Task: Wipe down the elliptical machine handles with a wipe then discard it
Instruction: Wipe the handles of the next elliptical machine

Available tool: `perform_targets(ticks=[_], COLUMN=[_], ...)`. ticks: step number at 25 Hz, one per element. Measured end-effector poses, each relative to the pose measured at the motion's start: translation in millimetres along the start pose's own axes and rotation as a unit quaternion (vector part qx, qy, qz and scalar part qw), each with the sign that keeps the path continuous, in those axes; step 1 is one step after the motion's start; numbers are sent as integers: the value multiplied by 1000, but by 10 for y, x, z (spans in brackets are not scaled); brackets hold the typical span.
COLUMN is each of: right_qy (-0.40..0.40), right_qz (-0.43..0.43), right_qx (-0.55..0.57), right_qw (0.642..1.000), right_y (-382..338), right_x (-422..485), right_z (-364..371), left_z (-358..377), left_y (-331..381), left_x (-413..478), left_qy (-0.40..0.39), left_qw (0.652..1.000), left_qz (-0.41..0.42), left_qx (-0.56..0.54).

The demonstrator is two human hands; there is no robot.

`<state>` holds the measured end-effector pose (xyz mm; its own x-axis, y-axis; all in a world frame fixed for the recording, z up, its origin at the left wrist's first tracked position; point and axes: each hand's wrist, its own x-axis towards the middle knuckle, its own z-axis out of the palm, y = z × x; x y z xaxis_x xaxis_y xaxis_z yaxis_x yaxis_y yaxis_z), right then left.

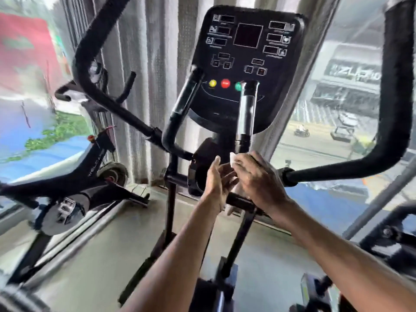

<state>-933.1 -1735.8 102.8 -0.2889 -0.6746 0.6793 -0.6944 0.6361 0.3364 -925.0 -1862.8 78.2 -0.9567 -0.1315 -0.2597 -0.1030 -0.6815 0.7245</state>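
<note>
While the wipe (233,159) sits pinched at the right hand (258,176), just below the inner right handle (246,113), the sound move, I judge, is to wrap it fully around the grip and stroke its whole length. The right hand's fingers curl closed over the wipe; the left hand (217,179) is open-palmed, touching its lower edge.
</note>
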Motion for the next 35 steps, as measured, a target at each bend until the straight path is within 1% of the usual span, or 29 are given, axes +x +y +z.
perform_targets(ticks=[5,7,9,11,13,15,19,21,22,23,24,25,27,28,29,30,31,32,33,35], right_qy=[-65,-72,-62,-26,30,84,100,126,152,181,208,227,222,207,192,175,160,153,151,140], right_qz=[-84,-110,-118,-83,-18,42,58,101,139,190,252,320,454,499,527,541,542,532,509,451], right_qx=[-77,-103,-93,-63,-49,-38,-11,30,69,118,169,214,297,335,362,381,391,397,403,389], right_qw=[991,986,987,994,998,995,993,986,976,958,930,894,810,772,744,729,727,732,745,791], right_y=[-80,-92,-52,-5,21,33,37,-8,-56,-115,-184,-256,-342,-318,-260,-192,-130,-63,-10,78], right_x=[0,-13,-26,-43,10,152,224,127,59,-14,-82,-149,-271,-325,-364,-374,-364,-349,-327,-308], right_z=[127,105,61,-4,-67,-127,-97,-58,-30,10,59,127,313,410,488,537,556,563,556,570], left_z=[-128,-174,-199,-194,-171,-140,-149,-143,-133,-114,-91,-59,-5,21,51,65,75,94,118,166], left_y=[-108,-134,-118,-70,-4,35,77,138,173,201,233,262,302,313,317,320,320,314,301,246], left_x=[59,48,6,-18,-31,-23,-8,-43,-63,-83,-104,-121,-142,-158,-173,-184,-188,-183,-169,-133], left_qy=[-17,-13,-14,-22,-31,-27,-29,-34,-37,-40,-43,-46,-55,-61,-66,-70,-70,-64,-50,-12], left_qw=[996,996,997,998,999,1000,999,998,998,996,995,993,987,983,977,972,967,961,955,936], left_qz=[-31,-30,-27,-17,-12,-10,0,11,19,27,36,45,66,80,96,112,128,144,160,212], left_qx=[-80,-87,-77,-56,-34,-9,30,44,56,70,84,99,134,157,179,195,208,226,244,280])
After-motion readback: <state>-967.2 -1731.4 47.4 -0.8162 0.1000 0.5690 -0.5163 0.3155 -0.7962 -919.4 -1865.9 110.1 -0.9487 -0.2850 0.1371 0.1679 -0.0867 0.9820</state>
